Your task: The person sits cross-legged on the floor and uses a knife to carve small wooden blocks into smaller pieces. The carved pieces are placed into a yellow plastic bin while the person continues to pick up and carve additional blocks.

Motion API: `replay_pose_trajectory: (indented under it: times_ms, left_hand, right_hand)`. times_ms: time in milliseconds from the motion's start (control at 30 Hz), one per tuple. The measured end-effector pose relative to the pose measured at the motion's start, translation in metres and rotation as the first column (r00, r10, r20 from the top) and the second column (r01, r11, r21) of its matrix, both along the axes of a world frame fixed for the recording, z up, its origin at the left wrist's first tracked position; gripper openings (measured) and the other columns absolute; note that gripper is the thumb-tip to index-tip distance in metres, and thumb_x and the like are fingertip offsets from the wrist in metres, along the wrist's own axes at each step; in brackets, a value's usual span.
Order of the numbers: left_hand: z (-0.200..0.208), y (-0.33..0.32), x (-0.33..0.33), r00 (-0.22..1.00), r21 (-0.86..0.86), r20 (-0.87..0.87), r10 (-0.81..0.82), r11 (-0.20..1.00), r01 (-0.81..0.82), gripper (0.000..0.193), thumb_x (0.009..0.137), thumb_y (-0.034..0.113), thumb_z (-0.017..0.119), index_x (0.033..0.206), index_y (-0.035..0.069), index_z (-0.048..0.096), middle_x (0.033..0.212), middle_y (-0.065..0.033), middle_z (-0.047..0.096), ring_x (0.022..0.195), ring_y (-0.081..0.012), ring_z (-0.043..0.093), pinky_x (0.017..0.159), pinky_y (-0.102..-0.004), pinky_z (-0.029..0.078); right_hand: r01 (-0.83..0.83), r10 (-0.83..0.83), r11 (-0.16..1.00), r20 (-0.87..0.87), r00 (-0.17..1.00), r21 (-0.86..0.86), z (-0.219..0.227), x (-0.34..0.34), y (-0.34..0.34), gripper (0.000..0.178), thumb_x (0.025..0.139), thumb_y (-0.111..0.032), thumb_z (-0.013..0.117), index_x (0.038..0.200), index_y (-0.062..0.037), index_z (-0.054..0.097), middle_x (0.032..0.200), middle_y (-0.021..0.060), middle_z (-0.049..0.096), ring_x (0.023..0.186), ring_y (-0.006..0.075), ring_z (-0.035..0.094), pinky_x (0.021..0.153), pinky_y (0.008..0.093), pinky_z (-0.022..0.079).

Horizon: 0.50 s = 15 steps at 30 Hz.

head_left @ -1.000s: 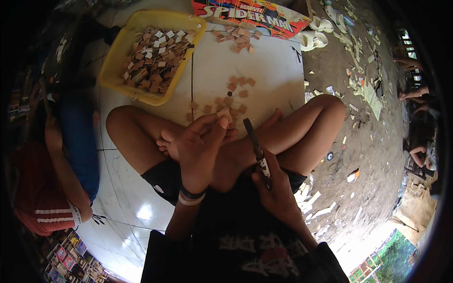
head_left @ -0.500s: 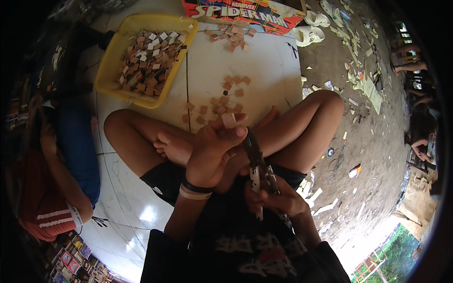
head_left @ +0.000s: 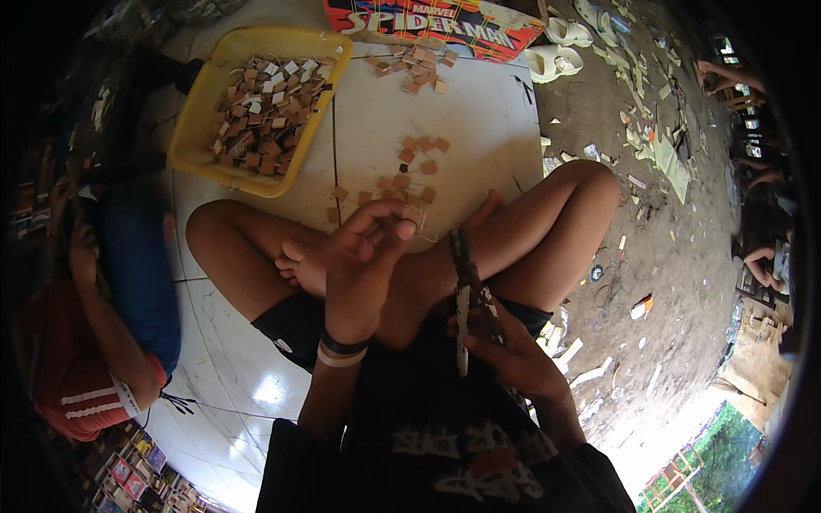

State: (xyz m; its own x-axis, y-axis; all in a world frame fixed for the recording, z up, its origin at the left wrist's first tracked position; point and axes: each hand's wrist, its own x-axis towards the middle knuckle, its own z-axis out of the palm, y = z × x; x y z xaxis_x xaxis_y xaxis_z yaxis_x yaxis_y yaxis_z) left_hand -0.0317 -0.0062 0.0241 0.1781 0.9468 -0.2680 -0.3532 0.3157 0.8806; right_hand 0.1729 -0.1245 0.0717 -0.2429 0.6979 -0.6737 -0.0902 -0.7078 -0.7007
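Observation:
My left hand (head_left: pixel 355 278), a cord and a pale band round its wrist, is raised over my crossed legs. Between its thumb and fingertips it pinches a small brown square tile (head_left: pixel 415 218), from which a thin wire seems to stick out. In my right hand (head_left: pixel 510 352) is a worn pair of pliers (head_left: pixel 464 282) with chipped white and dark handles, its head pointing away from me. The pliers' head lies just right of the tile, apart from it. Several loose tiles (head_left: pixel 402 182) lie on the floor beyond my left hand.
A yellow tub (head_left: pixel 321 128) full of small brown and white tiles stands far left. Another tile pile (head_left: pixel 415 64) lies before a red printed box (head_left: pixel 436 24). White clogs (head_left: pixel 554 61) and scraps are on the ground at right. A person in red (head_left: pixel 94 368) sits at left.
My left hand has drawn left, away from the pliers, its fingers lifting with the tile. The pliers stay in my right hand, a gap now between them and my left thumb.

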Motion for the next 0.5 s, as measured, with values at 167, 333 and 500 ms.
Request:
replay_pose_trajectory:
  times_ms: [167,333,500]
  left_hand:
    - [0.003,-0.004,0.006,0.991,0.046,0.062,-0.119,0.992,0.116,0.02,0.098,-0.004,0.07,0.118,-0.004,0.068,0.114,-0.008,0.071,0.114,-0.0157,0.067,0.104,-0.0298,0.051]
    - [0.003,-0.005,0.008,0.988,0.092,0.047,-0.145,0.986,0.14,0.018,0.098,-0.007,0.068,0.116,-0.005,0.068,0.115,-0.0093,0.071,0.114,-0.0168,0.068,0.104,-0.0301,0.052]
    - [0.002,-0.006,0.012,0.991,0.101,0.048,-0.122,0.988,0.117,0.017,0.098,-0.005,0.07,0.115,-0.006,0.069,0.115,-0.0104,0.072,0.112,-0.0168,0.069,0.103,-0.0298,0.053]
  right_hand:
    - [0.07,-0.086,0.993,-0.184,0.979,-0.093,0.013,0.002,0.002,0.06,0.105,-0.006,0.064,0.159,-0.0035,0.037,0.128,0.0122,0.065,0.123,0.0213,0.064,0.109,0.0378,0.049]
    - [0.056,-0.076,0.993,-0.196,0.978,-0.108,0.019,0.004,0.008,0.067,0.101,-0.004,0.066,0.161,-0.0017,0.034,0.127,0.0147,0.064,0.122,0.0253,0.064,0.107,0.041,0.052]
    - [0.063,-0.09,0.99,-0.216,0.972,-0.125,0.017,0.002,0.006,0.059,0.103,-0.004,0.065,0.156,-0.0025,0.04,0.126,0.011,0.063,0.118,0.0207,0.064,0.103,0.0374,0.053]
